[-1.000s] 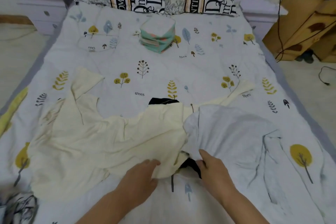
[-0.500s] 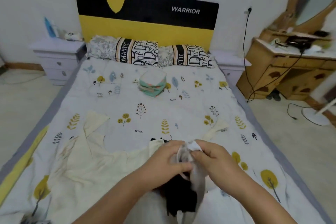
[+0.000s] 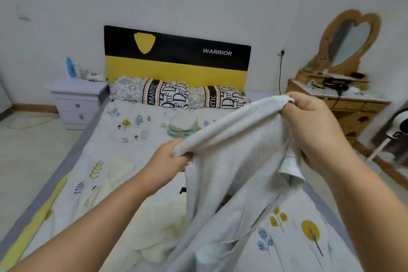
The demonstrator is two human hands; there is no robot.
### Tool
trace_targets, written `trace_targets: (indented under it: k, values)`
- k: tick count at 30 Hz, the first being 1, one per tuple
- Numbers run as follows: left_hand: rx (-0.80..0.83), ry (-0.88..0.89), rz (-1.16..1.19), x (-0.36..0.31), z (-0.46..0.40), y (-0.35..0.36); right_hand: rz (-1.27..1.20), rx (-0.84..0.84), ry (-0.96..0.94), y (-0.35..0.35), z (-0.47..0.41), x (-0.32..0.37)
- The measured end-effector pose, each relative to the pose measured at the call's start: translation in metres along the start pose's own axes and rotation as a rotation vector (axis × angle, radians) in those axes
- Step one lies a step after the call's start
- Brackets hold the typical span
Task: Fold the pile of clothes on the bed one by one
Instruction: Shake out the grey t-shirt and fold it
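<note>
Your bed carries a cream garment near its foot edge. Above it you hold the grey garment stretched between your hands: left hand grips its lower edge, right hand pinches the raised end, and the rest drapes down onto the bed.

1. Your headboard stands against the wall, black above and yellow below, with a yellow shield and the word WARRIOR.
2. Two patterned pillows lie side by side below it.
3. At far left you have a white nightstand with a blue bottle on top.
4. At right, a wooden dresser carries a heart-shaped mirror.
5. A black cable hangs from the wall socket.
</note>
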State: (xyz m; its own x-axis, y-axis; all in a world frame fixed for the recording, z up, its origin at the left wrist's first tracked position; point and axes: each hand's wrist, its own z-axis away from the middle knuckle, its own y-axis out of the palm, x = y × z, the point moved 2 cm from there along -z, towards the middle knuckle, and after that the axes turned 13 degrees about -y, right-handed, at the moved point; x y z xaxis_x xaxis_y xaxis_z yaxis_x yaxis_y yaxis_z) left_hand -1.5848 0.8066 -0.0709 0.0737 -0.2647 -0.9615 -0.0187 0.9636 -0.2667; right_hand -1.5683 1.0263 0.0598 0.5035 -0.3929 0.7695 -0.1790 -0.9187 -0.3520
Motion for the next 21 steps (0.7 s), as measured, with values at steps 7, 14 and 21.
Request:
trace_targets:
  k: [7,14,21]
  values:
    - [0.044,-0.080,0.334,-0.075,0.021,-0.073,0.060,0.187,0.193,0.007,0.033,-0.044]
    - [-0.263,0.008,0.139,-0.091,0.031,-0.098,0.028,0.318,0.226,0.036,0.061,-0.050]
    - [-0.466,0.160,-0.554,-0.065,0.060,-0.089,0.117,0.351,-0.097,0.066,0.036,0.032]
